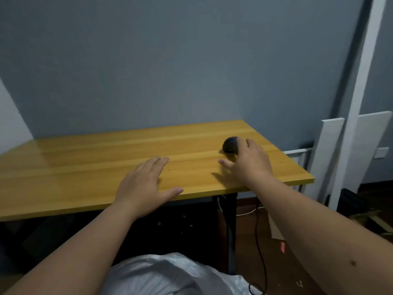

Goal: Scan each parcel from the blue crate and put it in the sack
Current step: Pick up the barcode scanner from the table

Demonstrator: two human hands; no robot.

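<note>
Both hands are held out flat: the left hand (146,184) is laid open on the table (74,167); the right hand (248,160) is spread beside the black scanner (229,145), maybe touching it. No parcel or blue crate is seen; the sack (170,275) lies below. The scanner probably must be gripped next.

wooden table (85,167), yellow-orange plank top, dark frame and legs beneath. grey-blue wall (170,60) behind it. white boards (331,145) lean upright against the wall at right, one long white strip (361,81) running up out of view. wall socket (381,152) low at far right. black cable (260,241) trails over the dark wood floor (297,262). small red scrap (283,247) and cardboard pieces (370,220) lie on the floor.
</note>
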